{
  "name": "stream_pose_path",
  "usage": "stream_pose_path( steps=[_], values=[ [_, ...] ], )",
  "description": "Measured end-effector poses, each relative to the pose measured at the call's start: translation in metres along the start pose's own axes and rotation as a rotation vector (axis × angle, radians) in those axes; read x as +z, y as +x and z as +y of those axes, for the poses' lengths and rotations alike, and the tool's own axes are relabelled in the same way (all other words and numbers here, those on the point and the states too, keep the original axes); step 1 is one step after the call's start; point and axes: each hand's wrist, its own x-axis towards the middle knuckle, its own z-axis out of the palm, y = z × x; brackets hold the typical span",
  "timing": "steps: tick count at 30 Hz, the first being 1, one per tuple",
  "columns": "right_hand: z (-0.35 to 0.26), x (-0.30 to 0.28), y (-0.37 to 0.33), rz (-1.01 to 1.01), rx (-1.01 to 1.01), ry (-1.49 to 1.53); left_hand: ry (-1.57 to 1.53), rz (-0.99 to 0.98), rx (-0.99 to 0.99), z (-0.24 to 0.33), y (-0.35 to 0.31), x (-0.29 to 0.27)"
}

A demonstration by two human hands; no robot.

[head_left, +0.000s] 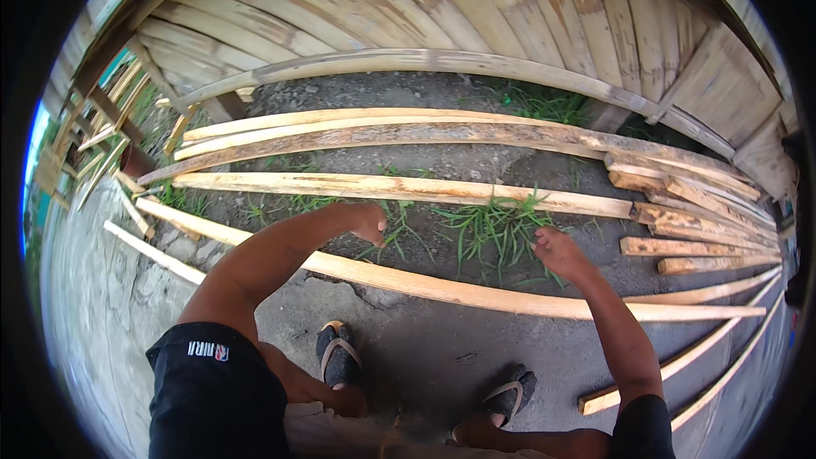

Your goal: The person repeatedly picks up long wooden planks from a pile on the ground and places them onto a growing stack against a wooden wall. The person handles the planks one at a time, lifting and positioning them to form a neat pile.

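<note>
My left hand (371,223) hangs over the ground between two long timber strips, its fingers curled in and nothing visible in it. Farther right, my right hand (556,252) is held beside a grass tuft (495,228), fingers loosely bent and slightly apart, with nothing between them. Nearest below both hands runs a pale sawn timber strip (425,289), stretching across in front of my feet. Beyond the hands lies another long wooden strip (408,188). Neither hand visibly grips any wood.
A bark-edged board (382,134) and more strips lie near the bamboo wall (357,8). Short wood pieces (688,246) are stacked at the right. Other strips (663,367) rest on the concrete at lower right. Loose lumber (106,149) stands at far left. My sandalled feet (338,355) are close by.
</note>
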Motion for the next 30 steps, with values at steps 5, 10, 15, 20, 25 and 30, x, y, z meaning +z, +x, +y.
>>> stream_pose_path(
  steps=[5,10,15,20,25,30],
  values=[
    [0.091,-0.014,-0.077,0.544,0.43,0.059,-0.232,0.044,0.491,0.196,0.086,0.018],
    [0.139,-0.009,-0.167,0.959,0.979,0.085,0.025,0.049,0.484,0.256,0.102,0.061],
    [0.171,0.008,-0.195,1.159,1.253,0.81,0.022,0.076,0.397,0.255,0.096,0.067],
    [0.173,0.02,-0.178,1.241,0.828,1.565,0.065,0.138,0.391,0.261,0.061,0.065],
    [0.15,0.019,-0.166,1.223,0.959,1.556,-0.024,0.183,0.42,0.24,0.029,0.055],
    [0.113,0.014,-0.148,1.091,0.914,1.653,0.004,0.202,0.285,0.21,0.0,0.043]
  ],
)
